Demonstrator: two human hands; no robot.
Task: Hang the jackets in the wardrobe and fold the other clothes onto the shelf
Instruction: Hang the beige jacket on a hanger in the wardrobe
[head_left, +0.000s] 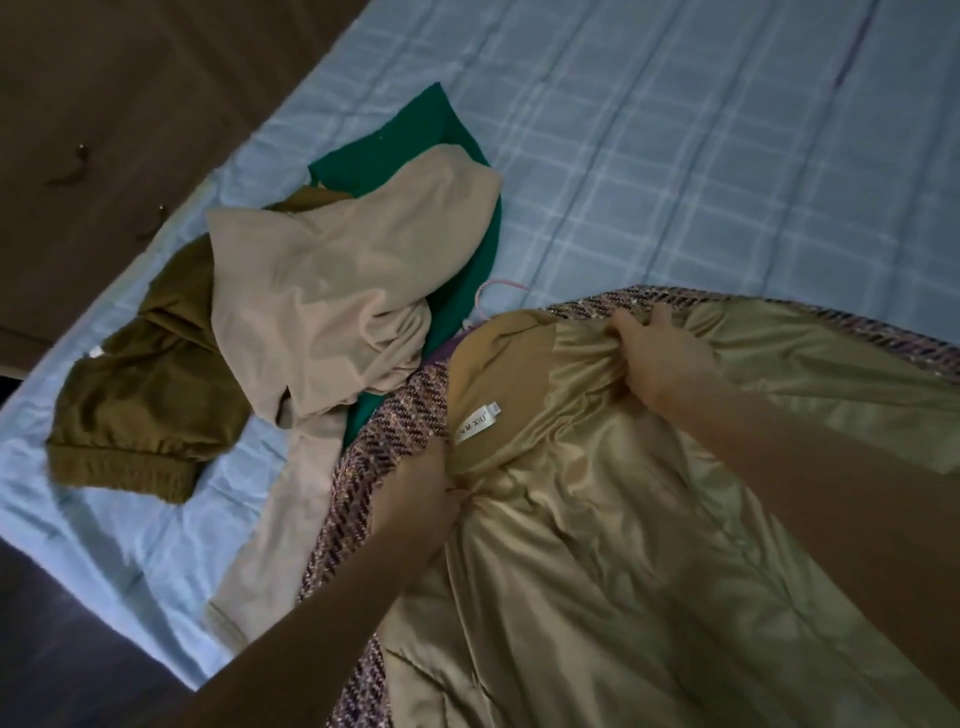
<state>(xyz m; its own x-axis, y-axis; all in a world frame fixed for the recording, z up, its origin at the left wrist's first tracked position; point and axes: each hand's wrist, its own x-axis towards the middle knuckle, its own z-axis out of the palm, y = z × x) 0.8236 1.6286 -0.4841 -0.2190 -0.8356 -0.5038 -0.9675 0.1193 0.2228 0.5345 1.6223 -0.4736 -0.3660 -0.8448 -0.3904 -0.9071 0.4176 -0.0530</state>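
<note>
Lying open, lining up, on the bed, the tweed jacket was gripped at both shoulders, the left hand and right hand each bunching its gold lining, a pink hanger poking out above the collar beside a clothes pile.

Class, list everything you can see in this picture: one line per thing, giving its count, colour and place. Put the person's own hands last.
Tweed jacket: one, purple-pink weave with gold satin lining, open on the bed, lower right.
Label: one, white, on the lining near the collar.
Hanger: one, pink, hook showing above the jacket's collar.
Beige garment: one, on the pile, centre left.
Olive garment: one, left of the pile.
Green garment: one, under the beige one.
Bed sheet: one, light blue check.
Left hand: grips the lining.
Right hand: fingers bunch the lining.
</note>
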